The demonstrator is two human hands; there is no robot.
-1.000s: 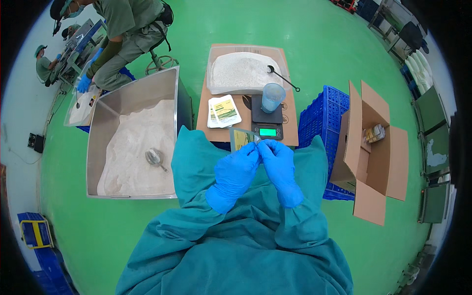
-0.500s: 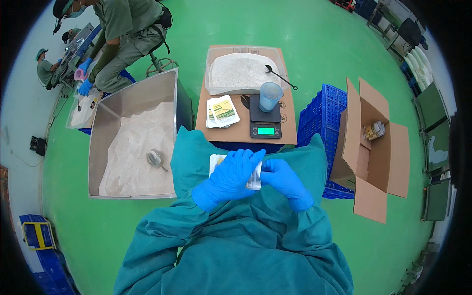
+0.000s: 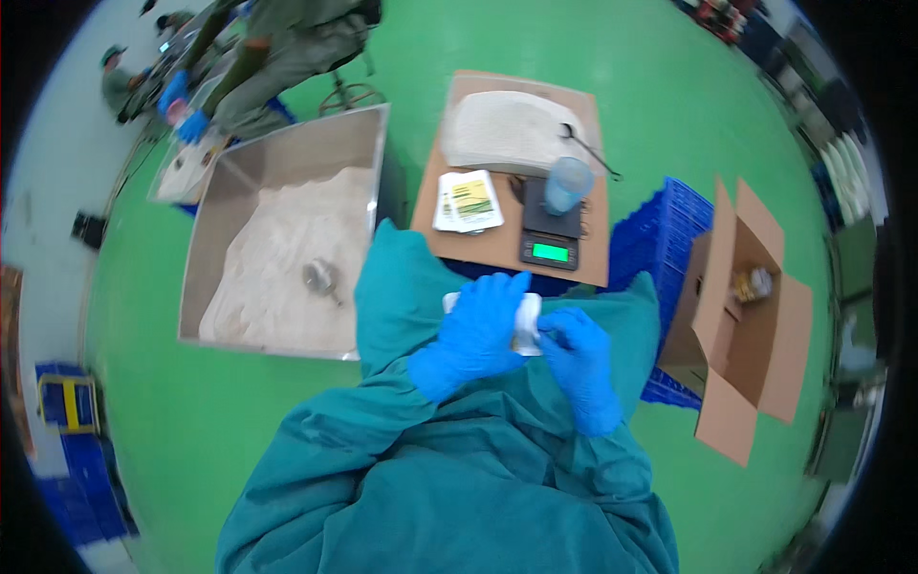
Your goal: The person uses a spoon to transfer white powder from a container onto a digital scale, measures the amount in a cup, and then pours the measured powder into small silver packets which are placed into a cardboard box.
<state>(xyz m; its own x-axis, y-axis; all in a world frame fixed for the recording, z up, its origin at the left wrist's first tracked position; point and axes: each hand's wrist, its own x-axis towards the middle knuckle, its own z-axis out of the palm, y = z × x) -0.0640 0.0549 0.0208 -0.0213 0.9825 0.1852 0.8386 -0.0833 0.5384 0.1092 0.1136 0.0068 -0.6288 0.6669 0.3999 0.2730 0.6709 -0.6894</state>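
Observation:
Over my lap, my left hand (image 3: 475,327), in a blue glove, wraps across a small white pouch (image 3: 528,323). My right hand (image 3: 581,359), gloved too, has its fingertips pinched at the pouch's right edge. Much of the pouch is hidden under the left hand. Just beyond the hands, a black digital scale (image 3: 549,224) with a lit green display carries a translucent blue cup (image 3: 568,184). Left of the scale lies a stack of white, yellow and green printed pouches (image 3: 469,202). Behind them stands a clear tub (image 3: 453,153) of whitish powder, a black long-handled spoon (image 3: 591,153) resting across its corner.
A metal bin (image 3: 381,143) on the left holds pale powder and a metal scoop (image 3: 322,277). To the right stand a blue plastic crate (image 3: 674,234) and an open cardboard box (image 3: 712,325) with packets inside. At upper left, a seated co-worker (image 3: 296,67) wears blue gloves.
The whole view has shifted and tilted. My right fingers have drawn back to the pouch's edge, and more of the pouch shows between my hands.

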